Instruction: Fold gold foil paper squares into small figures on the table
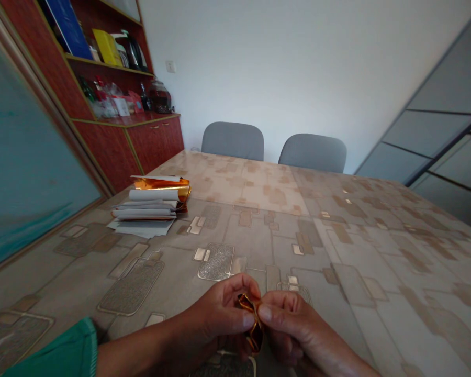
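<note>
Near the table's front edge, a small piece of folded gold foil paper (256, 337) is pinched between my two hands. My left hand (223, 311) is closed on it, its thumb pressing the near side and its fingers curled behind. The thumb and index finger of my right hand (292, 324) grip the right edge of the same piece. Its lower part and some of my fingertips are hidden. To the far left lies a stack of paper sheets (153, 209), grey-white on one side, with shiny gold foil showing at the top and right; neither hand touches it.
The table (255, 230) has a patterned cover with rounded rectangles. Behind it stand two grey chairs (232, 140) against a white wall. At the left back is a red cabinet (149, 141) holding bottles, boxes and a glass jar (160, 97). A panelled grey unit (427, 131) stands at right.
</note>
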{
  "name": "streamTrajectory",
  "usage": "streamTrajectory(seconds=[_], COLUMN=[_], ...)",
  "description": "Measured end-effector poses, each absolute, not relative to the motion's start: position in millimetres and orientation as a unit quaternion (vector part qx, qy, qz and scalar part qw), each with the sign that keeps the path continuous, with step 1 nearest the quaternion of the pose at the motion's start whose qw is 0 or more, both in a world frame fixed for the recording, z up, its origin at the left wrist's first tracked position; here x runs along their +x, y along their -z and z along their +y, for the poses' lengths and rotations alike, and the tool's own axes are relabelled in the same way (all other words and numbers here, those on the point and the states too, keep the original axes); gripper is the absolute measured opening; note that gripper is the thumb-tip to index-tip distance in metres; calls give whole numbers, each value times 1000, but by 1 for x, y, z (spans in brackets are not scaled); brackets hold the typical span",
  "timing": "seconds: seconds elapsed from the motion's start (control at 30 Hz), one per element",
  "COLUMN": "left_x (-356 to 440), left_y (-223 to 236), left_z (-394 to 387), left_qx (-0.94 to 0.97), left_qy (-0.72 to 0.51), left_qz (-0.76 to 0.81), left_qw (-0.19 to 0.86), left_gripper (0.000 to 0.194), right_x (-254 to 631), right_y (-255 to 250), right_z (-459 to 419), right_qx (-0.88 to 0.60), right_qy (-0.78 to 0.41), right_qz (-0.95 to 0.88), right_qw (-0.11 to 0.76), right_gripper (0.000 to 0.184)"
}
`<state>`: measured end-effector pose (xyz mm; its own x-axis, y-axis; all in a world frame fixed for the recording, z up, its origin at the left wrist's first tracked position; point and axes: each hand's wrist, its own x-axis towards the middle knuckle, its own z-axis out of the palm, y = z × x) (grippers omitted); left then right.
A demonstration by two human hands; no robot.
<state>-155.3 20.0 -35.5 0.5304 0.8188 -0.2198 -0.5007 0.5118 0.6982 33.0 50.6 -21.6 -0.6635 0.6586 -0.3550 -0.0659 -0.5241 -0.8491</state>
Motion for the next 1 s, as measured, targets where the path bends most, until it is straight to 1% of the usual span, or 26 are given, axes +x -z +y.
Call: streamTrajectory(seconds=[0.1, 0.17, 0.33, 0.53, 0.7, 0.9, 1.0], left_x=[-154, -155, -159, -154, -156, -154, -155], left_y=[39, 37, 27, 30, 29, 28, 26], left_z=[21, 22, 23, 21, 21, 22, 23], left_qx=[295, 288, 271, 283, 278, 287, 281], left_qy=[-411, -401, -386, -407, -395, -407, -401], left_qz=[292, 287, 236, 294, 286, 308, 301], left_qw=[811, 821, 850, 817, 828, 811, 819], left_gripper=[37, 35, 41, 29, 31, 27, 28], right_x=[32, 32, 32, 31, 32, 32, 33], right_y=[24, 24, 21, 22, 24, 26, 25], right_z=[49, 48, 49, 51, 49, 49, 50], right_qx=[-347, -347, -317, -332, -338, -336, -338], right_qy=[-799, -804, -825, -824, -826, -830, -832], right_qz=[-428, -419, -391, -382, -369, -360, -346], right_qw=[240, 242, 256, 253, 259, 263, 271], right_gripper=[48, 47, 47, 43, 44, 43, 42])
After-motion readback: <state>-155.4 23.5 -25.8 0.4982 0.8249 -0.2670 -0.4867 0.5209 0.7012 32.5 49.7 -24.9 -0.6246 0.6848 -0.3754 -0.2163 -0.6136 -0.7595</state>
